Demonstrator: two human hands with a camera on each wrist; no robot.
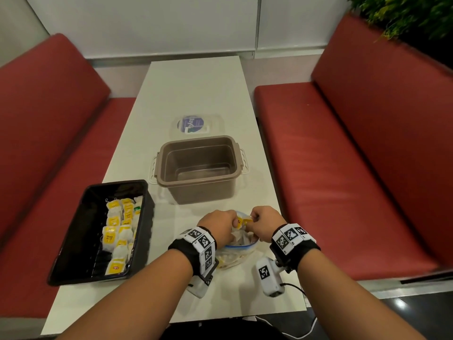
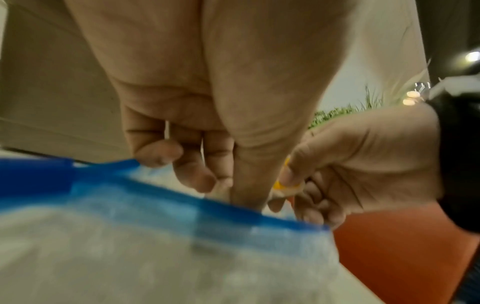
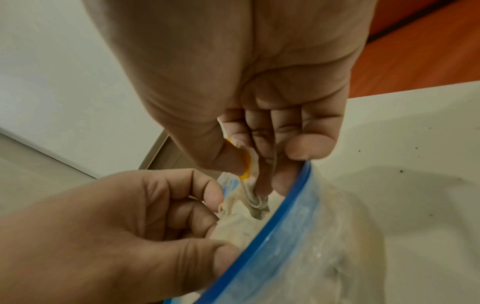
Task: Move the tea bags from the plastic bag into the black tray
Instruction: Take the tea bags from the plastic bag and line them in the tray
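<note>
The clear plastic bag [image 1: 239, 252] with a blue zip rim [image 3: 275, 222] lies on the white table near its front edge, between my hands. My left hand [image 1: 230, 224] grips the bag's mouth, its fingers curled and its thumb [image 2: 249, 185] reaching down behind the rim. My right hand [image 1: 252, 220] pinches a tea bag with a yellow tag [image 3: 248, 164] just above the opening. More pale tea bags show through the plastic. The black tray [image 1: 73, 229] sits to the left, with several yellow-tagged tea bags [image 1: 120, 231] inside.
A brown plastic tub [image 1: 163, 153] stands behind the bag at mid-table, its clear lid [image 1: 196, 123] lying farther back. Red benches [image 1: 343, 168] flank the table on both sides. A white cable [image 1: 294, 288] trails off the near edge on the right.
</note>
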